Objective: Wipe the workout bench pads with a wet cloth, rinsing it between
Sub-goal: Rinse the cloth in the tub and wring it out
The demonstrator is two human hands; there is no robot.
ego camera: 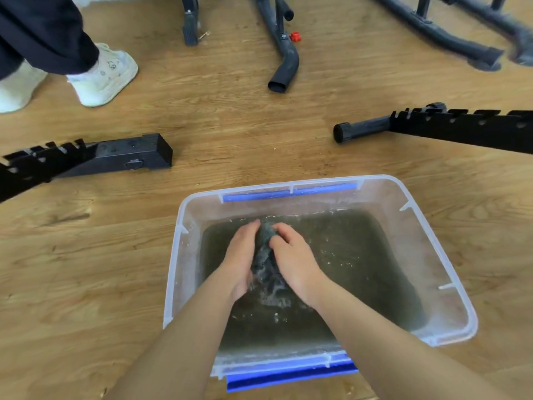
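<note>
Both hands, left hand [241,256] and right hand [292,259], clasp the dark cloth [264,249] between them over the murky water [352,255] inside the clear tub [450,272], apparently rubbing out dirt while containing drips.

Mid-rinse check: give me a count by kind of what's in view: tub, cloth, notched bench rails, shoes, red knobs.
Tub: 1
Cloth: 1
Notched rails: 2
Shoes: 2
Red knob: 1
Total: 7
</note>
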